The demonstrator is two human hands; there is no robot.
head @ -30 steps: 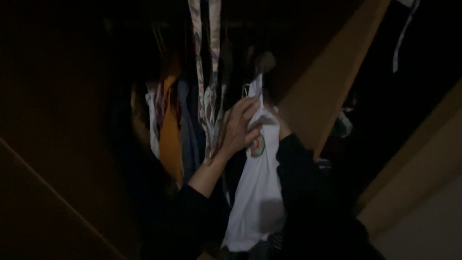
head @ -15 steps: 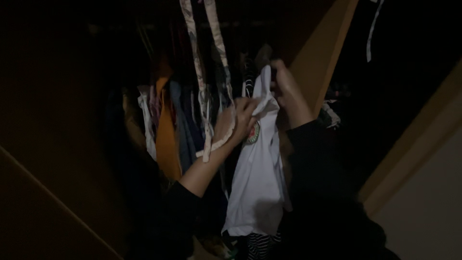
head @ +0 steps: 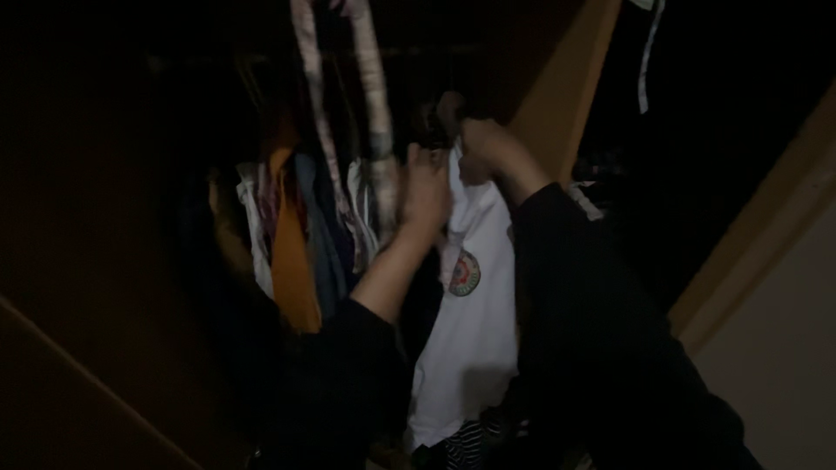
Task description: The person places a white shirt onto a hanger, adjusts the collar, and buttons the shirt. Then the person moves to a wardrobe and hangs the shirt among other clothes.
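A white cloth shirt with a round coloured badge on its chest (head: 470, 322) hangs limp in a dark wardrobe, among other hanging clothes, just right of an orange garment (head: 292, 270) and two pale patterned fabric straps (head: 374, 104). The left hand (head: 424, 193) is pressed against the shirt's upper edge, fingers bent together on the cloth. The right hand (head: 488, 152), curled shut, grips the shirt's top; what else it clasps is lost in the dark
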